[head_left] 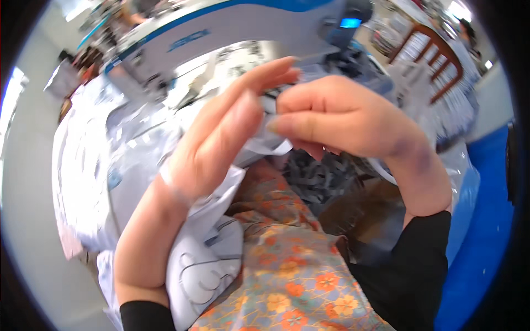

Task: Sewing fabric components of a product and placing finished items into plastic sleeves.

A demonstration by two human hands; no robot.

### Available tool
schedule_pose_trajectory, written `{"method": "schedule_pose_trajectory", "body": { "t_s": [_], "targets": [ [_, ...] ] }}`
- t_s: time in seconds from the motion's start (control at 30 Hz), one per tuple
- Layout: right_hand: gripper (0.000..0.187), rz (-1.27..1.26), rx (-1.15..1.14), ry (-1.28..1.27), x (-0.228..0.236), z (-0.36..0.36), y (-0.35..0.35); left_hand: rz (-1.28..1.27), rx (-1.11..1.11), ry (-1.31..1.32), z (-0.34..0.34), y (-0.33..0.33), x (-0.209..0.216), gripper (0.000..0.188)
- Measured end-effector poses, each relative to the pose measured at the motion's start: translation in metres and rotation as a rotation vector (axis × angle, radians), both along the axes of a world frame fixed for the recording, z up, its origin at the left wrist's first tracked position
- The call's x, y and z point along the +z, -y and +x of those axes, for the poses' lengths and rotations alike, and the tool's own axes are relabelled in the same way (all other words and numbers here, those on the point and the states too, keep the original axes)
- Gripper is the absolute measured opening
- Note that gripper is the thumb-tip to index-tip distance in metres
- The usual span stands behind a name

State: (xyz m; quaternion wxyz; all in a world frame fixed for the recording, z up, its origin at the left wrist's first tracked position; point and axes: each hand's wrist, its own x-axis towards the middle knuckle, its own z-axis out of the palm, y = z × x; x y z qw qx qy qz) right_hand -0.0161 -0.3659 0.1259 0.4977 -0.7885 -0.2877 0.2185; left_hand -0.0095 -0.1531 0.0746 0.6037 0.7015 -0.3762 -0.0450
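Both my hands are raised over my lap in front of a white and blue sewing machine (237, 33). My left hand (215, 132) has its fingers stretched out and slanting up to the right; its thumb stands apart and is blurred. Just beside it, my right hand (342, 118) has bent fingers with the thumb pressed against them. Whatever the right hand pinches, if anything, is too small to make out. White printed fabric (204, 270) hangs over my left thigh, below my left forearm, and more white fabric (265, 146) shows behind the hands.
A pile of white pieces in clear plastic (138, 138) lies at the left. Grey fabric strips (323, 179) are heaped below my right hand, near a brown stool-like surface (364, 212). A wooden chair back (433, 60) stands at the far right, above blue flooring (486, 215).
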Motion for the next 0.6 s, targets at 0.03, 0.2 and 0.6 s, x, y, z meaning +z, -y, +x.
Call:
{"method": "schedule_pose_trajectory", "body": {
  "t_s": [0.03, 0.2, 0.6],
  "targets": [
    [0.024, 0.071, 0.016, -0.063, 0.002, 0.006, -0.011, -0.08, -0.073, -0.175, -0.001, -0.002, 0.0, 0.093],
    [0.019, 0.217, 0.028, 0.055, -0.008, 0.033, -0.056, -0.218, 0.24, -0.561, -0.014, -0.047, 0.002, 0.048],
    [0.023, 0.69, -0.026, 0.166, -0.023, 0.014, -0.121, 0.473, 1.163, 0.41, -0.064, -0.19, 0.044, 0.022]
  ]
}}
